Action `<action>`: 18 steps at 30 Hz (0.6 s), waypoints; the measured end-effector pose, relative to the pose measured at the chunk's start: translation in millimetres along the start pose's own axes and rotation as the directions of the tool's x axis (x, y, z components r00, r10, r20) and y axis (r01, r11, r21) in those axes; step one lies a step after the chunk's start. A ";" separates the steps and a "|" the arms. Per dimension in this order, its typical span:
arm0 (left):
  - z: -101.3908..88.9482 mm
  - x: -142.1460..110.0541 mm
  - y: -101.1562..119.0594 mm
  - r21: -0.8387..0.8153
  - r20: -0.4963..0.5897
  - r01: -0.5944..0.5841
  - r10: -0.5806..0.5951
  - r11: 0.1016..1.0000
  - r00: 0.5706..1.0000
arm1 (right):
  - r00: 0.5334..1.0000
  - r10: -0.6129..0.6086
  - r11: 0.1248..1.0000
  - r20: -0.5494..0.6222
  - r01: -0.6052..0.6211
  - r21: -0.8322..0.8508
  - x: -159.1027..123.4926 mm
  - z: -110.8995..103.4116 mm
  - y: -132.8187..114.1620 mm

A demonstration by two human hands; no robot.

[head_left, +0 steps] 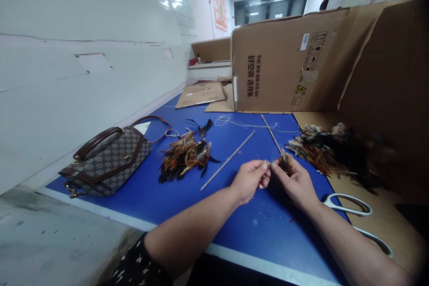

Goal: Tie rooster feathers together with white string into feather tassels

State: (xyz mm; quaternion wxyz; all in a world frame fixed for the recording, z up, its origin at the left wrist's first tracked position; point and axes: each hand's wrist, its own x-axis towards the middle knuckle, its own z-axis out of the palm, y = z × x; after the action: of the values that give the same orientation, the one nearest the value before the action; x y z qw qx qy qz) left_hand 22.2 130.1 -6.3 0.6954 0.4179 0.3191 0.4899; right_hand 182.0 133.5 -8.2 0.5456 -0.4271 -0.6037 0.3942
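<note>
Both hands meet above the blue table [234,219], fingertips nearly touching. My right hand [296,183] is closed around a small bunch of brown feathers [285,161]. Thumb and fingers pinched, my left hand [251,181] grips something too small to make out by the end of that bunch. A thin stick [228,161] lies left of the hands, and another stick [271,134] lies just beyond them. To the left rests a pile of brown and black feathers [186,154]. White-handled scissors [350,203] lie under and beside my right forearm, their blades hidden.
A larger feather heap [335,147] lies on cardboard at the right. Loose thread [231,120] trails across the table. A patterned handbag [110,158] stands at the left by the wall. A big cardboard box [284,62] and flat cardboard [201,94] are at the back.
</note>
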 end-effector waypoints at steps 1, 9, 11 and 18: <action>-0.3 0.0 0.4 -0.009 0.005 0.002 -0.002 1.000 1.000 | 1.000 0.005 1.000 -0.009 -0.005 0.002 -0.2 -0.4 1.0; -2.3 -0.7 2.0 0.061 0.009 -0.046 0.046 0.997 0.999 | 0.991 0.105 0.992 -0.084 -0.098 0.083 -0.9 0.1 1.9; -2.9 -0.3 1.1 0.116 -0.014 -0.064 0.066 0.991 0.998 | 0.990 0.107 0.991 -0.088 -0.099 0.088 -0.6 1.1 0.2; -5.6 3.0 -4.6 0.206 -0.037 -0.129 0.139 0.970 0.990 | 0.994 0.084 0.993 -0.074 -0.078 0.089 -1.1 4.3 -4.8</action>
State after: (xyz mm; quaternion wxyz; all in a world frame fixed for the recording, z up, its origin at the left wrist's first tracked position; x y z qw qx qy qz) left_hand 20.3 133.6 -13.0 0.6061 0.4947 0.3562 0.5109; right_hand 177.3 130.9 -4.5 0.5702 -0.4424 -0.5466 0.4248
